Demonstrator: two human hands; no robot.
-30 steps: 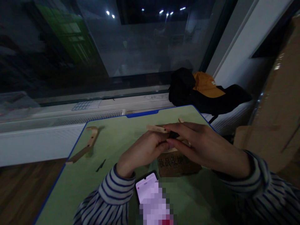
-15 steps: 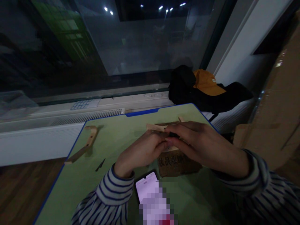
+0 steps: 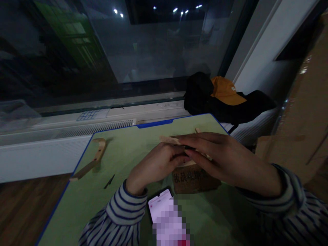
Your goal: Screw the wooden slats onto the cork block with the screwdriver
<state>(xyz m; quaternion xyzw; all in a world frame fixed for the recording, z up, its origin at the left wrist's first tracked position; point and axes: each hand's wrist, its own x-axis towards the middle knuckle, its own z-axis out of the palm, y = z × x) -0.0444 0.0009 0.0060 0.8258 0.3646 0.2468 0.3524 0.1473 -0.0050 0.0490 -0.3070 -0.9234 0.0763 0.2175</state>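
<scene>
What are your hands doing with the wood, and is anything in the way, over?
Left hand and right hand together at pale wooden piece; exact grip hidden. Wood partly covered by hands. Phone nearby, apart from both hands.

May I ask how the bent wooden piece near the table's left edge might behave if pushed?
The bent wooden piece would probably stay stiff, since it looks like solid wood. Its angled shape suggests pivoting or sliding rather than rolling. One end reaches the left edge of the table, so a leftward push might send it off.
</scene>
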